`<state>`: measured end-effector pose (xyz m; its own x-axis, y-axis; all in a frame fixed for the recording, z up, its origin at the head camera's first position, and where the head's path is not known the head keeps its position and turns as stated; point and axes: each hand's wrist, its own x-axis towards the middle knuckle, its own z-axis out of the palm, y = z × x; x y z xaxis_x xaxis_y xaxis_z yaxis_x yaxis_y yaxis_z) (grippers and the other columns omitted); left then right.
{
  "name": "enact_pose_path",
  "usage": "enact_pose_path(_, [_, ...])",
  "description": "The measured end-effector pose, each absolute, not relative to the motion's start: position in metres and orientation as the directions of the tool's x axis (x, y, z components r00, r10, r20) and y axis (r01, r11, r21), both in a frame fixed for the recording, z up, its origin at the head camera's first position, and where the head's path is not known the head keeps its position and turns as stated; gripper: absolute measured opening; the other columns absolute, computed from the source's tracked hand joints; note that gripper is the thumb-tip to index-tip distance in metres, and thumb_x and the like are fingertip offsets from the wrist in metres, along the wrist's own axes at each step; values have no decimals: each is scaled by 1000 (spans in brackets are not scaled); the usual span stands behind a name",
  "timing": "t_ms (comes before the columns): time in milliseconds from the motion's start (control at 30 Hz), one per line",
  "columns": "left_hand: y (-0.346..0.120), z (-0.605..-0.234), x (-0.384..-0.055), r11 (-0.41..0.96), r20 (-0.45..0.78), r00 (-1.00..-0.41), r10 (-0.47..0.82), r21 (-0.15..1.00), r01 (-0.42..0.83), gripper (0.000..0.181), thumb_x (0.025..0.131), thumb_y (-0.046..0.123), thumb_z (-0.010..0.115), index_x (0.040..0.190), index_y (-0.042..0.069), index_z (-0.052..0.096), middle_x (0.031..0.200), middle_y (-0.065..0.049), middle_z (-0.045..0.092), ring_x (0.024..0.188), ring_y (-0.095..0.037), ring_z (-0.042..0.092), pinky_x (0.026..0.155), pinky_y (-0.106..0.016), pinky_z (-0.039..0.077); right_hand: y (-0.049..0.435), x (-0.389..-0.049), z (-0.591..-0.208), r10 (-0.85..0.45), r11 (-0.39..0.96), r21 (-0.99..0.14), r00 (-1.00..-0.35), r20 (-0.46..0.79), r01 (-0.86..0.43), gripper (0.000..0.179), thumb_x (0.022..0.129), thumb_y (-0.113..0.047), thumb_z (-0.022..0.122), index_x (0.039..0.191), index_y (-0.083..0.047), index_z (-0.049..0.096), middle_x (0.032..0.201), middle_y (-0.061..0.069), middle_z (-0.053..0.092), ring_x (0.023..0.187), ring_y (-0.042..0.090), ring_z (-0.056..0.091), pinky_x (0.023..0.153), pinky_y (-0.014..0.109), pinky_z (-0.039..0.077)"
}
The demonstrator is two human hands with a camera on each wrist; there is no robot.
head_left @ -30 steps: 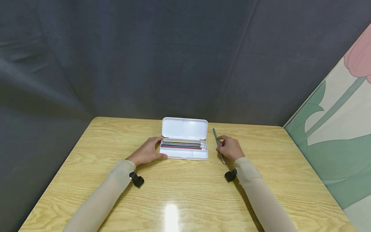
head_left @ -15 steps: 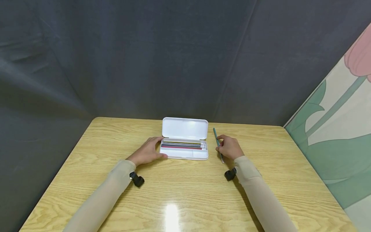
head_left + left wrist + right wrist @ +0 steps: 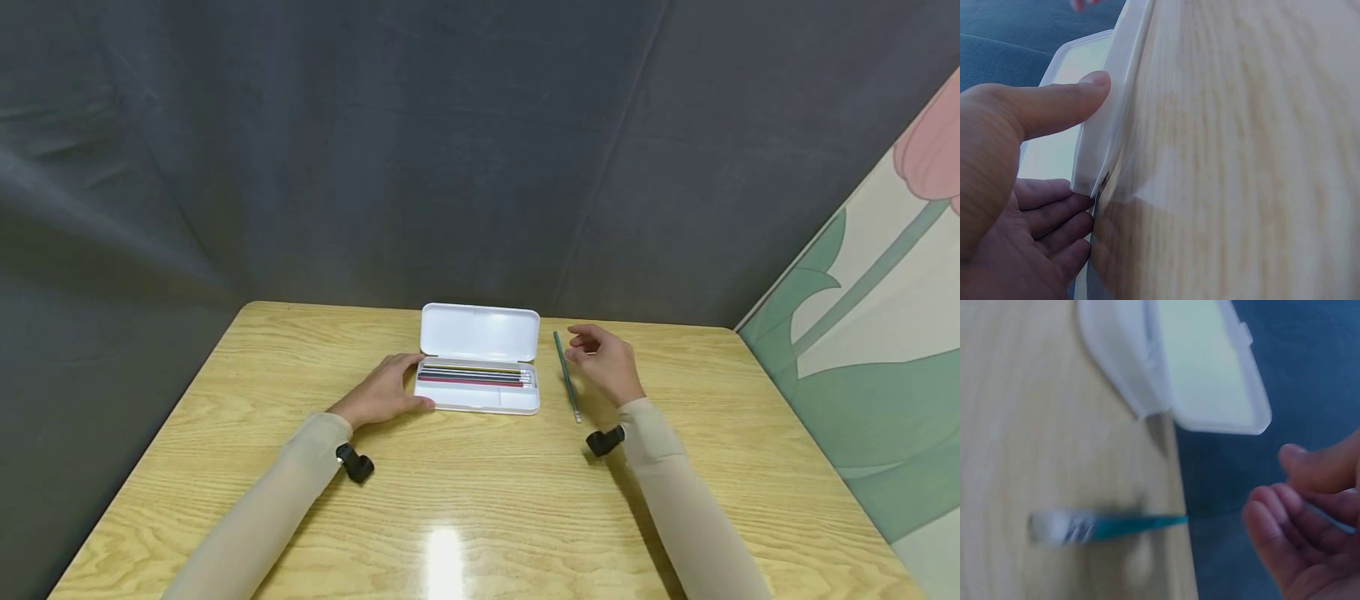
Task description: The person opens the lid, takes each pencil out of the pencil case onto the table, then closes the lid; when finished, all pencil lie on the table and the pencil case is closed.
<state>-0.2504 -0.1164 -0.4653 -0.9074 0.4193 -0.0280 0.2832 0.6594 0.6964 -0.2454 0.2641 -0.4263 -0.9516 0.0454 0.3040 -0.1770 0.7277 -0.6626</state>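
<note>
— Where, the green pencil [image 3: 567,380]?

— Lies flat on the table [image 3: 450,467], just to the left of the right hand [image 3: 606,367]. Sits between that hand and the white case [image 3: 459,400], a little apart from the case.

— Any pinching by that hand?

— No, lets the pencil be. Fingers a bit bent and loose, with a gap between thumb and fingertips.

— And the left hand [image 3: 381,390]?

— Holds the left end of the case. Thumb at the front, fingers round at the back corner.

— What kind of case?

— Smooth and white, looks like plastic, with round corners. Lid [image 3: 480,332] wide open at the far side. Inside, thin straight pencils [image 3: 468,377] side by side: yellow, dark and red. Under it all, shiny yellow wood with wavy lines. Behind, dark cloth [image 3: 450,167] with creases.

— Anything extra from the wrists?

— From the right, blurry: a white end [image 3: 1049,527] and a silver band on the green pencil, very big. From the left: the thumb [image 3: 1079,103] resting on the outside wall of the case, other fingers bent by the short end. Only from the head: the colours of the pencils inside.
</note>
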Motion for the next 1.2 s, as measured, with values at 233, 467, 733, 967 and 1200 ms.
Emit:
enact_pose_path(233, [-116, -466, -250, 662, -31, -907, 419, 694, 282, 95, 82, 49, 82, 157, 13, 37, 163, -11, 37, 153, -32, 30, 125, -54, 28, 245, -248, -417, 15, 613, -740, -932, 361, -277, 31, 91, -7, 74, 122, -7, 71, 107, 14, 75, 96, 23, 71, 84, 13, 55])
enact_pose_path(467, [-115, -465, -250, 664, -33, -905, 425, 690, 287, 98, 81, 51, 82, 158, 12, 35, 163, -12, 36, 154, -33, 30, 125, -53, 29, 222, -250, -411, -80, 528, -782, -936, 342, -330, 33, 89, -4, 75, 122, -5, 71, 109, 14, 75, 99, 25, 71, 82, 13, 55])
enact_pose_path(733, [-115, -466, -251, 661, -29, -905, 425, 692, 289, 96, 81, 48, 83, 157, 11, 36, 163, -12, 37, 153, -33, 30, 125, -53, 29, 195, -257, -421, -208, 461, -824, -943, 261, -330, 31, 88, 0, 75, 118, -4, 72, 110, 15, 75, 97, 24, 73, 87, 27, 60])
enact_pose_path(967, [-115, -465, -249, 656, -27, -907, 421, 699, 284, 95, 81, 48, 83, 156, 12, 38, 162, -12, 38, 153, -32, 31, 125, -53, 29, 178, -259, -436, -339, 487, -808, -924, 176, -332, 28, 89, -1, 74, 117, -6, 73, 108, 14, 75, 98, 22, 73, 88, 31, 61])
enact_pose_path(1200, [-115, -466, -249, 650, -21, -906, 423, 704, 288, 93, 81, 46, 84, 155, 12, 40, 161, -11, 40, 152, -32, 33, 125, -52, 28, 168, -258, -444, -379, 587, -737, -918, 114, -334, 26, 87, 0, 75, 111, -10, 75, 102, 6, 76, 93, 14, 70, 89, 31, 61])
